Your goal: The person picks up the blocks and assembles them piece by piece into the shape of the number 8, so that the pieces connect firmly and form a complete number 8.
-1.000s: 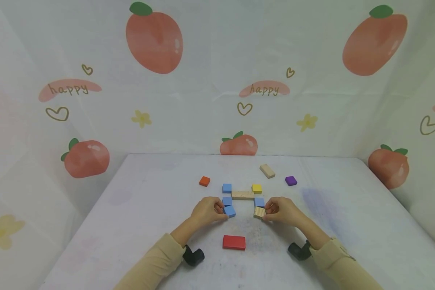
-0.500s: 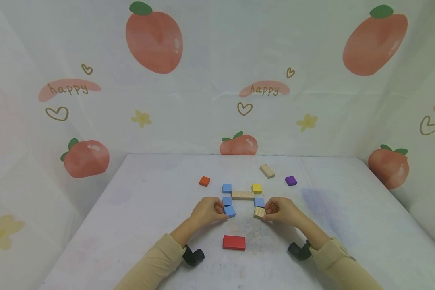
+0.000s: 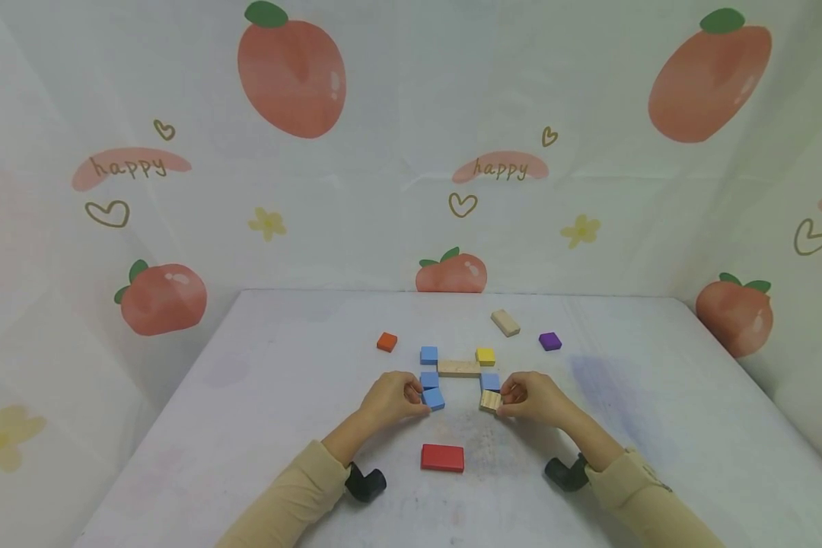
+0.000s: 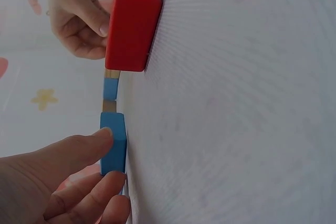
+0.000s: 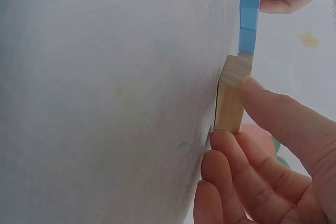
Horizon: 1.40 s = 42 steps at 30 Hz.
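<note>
With thumb and fingertips, my left hand (image 3: 392, 399) pinches a blue block (image 3: 434, 399) lying slightly turned on the table. In the left wrist view the thumb presses one face of it, fingers at its outer end. My right hand (image 3: 537, 399) pinches a pale wooden block (image 3: 489, 402) with visible grain; the right wrist view has the thumb at its edge and the index fingertip at its outer end. Beyond these sit another blue block (image 3: 429, 380) on the left and a blue block (image 3: 489, 382) on the right. A long wooden block (image 3: 459, 369) spans between the two sides.
A blue block (image 3: 428, 355) and a yellow block (image 3: 485, 356) stand behind the long one. Nearer the person lies a red block (image 3: 442, 458). An orange block (image 3: 387, 342), a wooden block (image 3: 505, 323) and a purple block (image 3: 550, 342) lie farther back on the white table (image 3: 301, 335).
</note>
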Tool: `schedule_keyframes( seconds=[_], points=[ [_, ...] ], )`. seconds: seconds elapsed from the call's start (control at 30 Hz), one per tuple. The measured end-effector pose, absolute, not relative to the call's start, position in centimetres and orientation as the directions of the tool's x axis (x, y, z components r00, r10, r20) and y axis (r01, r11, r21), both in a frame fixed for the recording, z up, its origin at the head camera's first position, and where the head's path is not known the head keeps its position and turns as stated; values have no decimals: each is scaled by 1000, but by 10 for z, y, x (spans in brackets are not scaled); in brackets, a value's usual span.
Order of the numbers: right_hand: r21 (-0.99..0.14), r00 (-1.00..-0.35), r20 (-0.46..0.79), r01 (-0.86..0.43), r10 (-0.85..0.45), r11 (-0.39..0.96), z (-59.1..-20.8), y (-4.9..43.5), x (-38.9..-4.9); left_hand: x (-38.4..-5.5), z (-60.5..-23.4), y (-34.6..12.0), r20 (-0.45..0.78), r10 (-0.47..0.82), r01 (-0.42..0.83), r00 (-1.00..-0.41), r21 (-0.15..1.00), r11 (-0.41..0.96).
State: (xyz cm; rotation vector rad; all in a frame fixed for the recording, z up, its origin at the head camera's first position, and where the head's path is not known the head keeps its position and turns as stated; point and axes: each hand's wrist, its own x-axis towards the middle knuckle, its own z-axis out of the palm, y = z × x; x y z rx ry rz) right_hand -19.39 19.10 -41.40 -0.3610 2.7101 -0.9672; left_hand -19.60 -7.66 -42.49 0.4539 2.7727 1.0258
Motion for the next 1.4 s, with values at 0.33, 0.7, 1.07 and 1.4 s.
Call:
schedule_keyframes(
  seconds=[0.33, 0.7, 1.07, 1.4],
  points=[
    [-643, -939, -139, -156, -315, 750, -413, 191, -193, -198, -425, -77, -50, 331, 218, -942, 659, 720],
    [-648, -939, -148, -144, -310, 747, -414, 191, -195, -197, -423, -78, -98, 292, 148, -951, 688, 711],
    [-650, -938, -152, -142, -311, 746, -415, 192, -194, -192, -416, -89, -88, 407, 229, -909, 712, 664],
    [-652, -936, -153, -145, -317, 744, -414, 194, -195, -176, -415, -93, -154, 632, 341, -759, 733, 589]
  ],
)
